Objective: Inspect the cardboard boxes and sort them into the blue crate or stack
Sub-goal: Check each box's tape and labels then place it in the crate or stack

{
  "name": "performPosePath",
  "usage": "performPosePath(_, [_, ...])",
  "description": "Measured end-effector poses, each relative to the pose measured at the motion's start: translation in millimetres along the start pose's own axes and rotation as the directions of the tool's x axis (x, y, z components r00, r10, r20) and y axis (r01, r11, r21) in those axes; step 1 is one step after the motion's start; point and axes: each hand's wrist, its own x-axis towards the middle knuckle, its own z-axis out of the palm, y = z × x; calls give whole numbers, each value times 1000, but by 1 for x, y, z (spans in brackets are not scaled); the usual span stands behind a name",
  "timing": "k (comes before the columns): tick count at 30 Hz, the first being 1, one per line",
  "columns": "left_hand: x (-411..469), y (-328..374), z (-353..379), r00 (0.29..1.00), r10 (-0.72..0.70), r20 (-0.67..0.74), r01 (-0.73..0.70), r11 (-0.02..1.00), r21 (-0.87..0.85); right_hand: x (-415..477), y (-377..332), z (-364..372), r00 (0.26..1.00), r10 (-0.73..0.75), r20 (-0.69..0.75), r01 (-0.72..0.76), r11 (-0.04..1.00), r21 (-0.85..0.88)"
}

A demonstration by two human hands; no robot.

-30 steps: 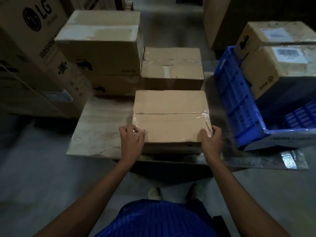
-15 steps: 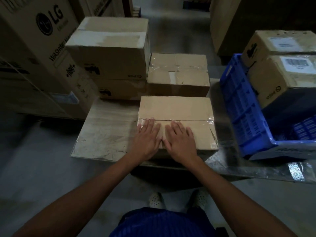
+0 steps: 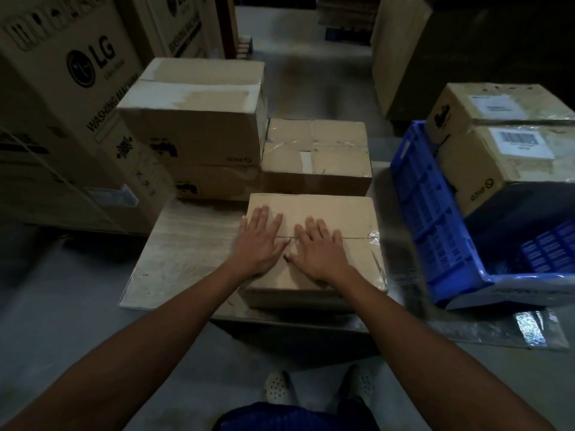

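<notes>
Dim concrete floor surrounds a low, pale wood-grain platform (image 3: pixel 186 253) wrapped in glossy film. On its near edge sits a flat, taped cardboard box (image 3: pixel 329 209). The left hand (image 3: pixel 259 241) and right hand (image 3: pixel 320 250) lie palm-down on its lid, fingers straight and slightly spread. Just right stands a ribbed blue crate (image 3: pixel 432 219) of plastic holding two labelled cartons (image 3: pixel 497 157).

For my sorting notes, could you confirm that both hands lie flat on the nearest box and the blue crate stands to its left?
Not quite: the head view shows the crate to the right of the box, not the left. The left hand and right hand do lie flat on its top.
</notes>
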Motion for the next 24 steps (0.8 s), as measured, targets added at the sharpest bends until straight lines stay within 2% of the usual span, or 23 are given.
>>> performPosePath(2, [-1, 5, -2, 1000, -12, -16, 12, 1000, -16, -1, 6, -9, 1000, 3, 1, -3, 996, 84])
performPosePath(4, [-4, 19, -3, 998, 1, -62, -4, 999, -43, -6, 20, -13, 989, 115, -93, -97, 980, 174])
performPosePath(6, [-5, 37, 0, 998, 18, -57, -21, 999, -50, -16, 44, -8, 960, 232, -154, -206, 964, 167])
performPosePath(10, [-2, 49, 8, 1000, -1, 7, 1, 1000, -3, -25, 75, 3, 973, 209, -99, -200, 976, 91])
performPosePath(12, [-4, 44, 6, 1000, -17, 1, 17, 1000, -15, -23, 73, 1, 965, 235, -114, -218, 965, 145])
performPosePath(13, [-7, 41, 5, 998, -67, -15, 66, 997, -32, -24, 71, 2, 943, 295, -156, -261, 943, 209])
performPosePath(15, [-13, 36, 2, 968, -249, -33, 243, 962, -121, -31, 72, 5, 841, 499, -211, -382, 823, 421])
performPosePath(16, [-14, 34, 0, 945, -326, -19, 318, 931, -178, -35, 74, 5, 791, 587, -172, -423, 727, 540])
performPosePath(18, [-14, 34, -3, 922, -387, -11, 372, 895, -246, -37, 77, -4, 762, 646, -49, -441, 572, 692])
performPosePath(19, [-13, 35, -5, 920, -392, -18, 373, 888, -270, -40, 76, -13, 774, 633, -25, -429, 553, 714])
performPosePath(21, [-10, 37, -7, 918, -396, -24, 364, 864, -347, -48, 75, -36, 789, 612, -60, -391, 575, 718])
performPosePath(24, [-3, 37, -8, 919, -395, 4, 349, 806, -477, -67, 67, -83, 824, 545, -156, -319, 672, 668])
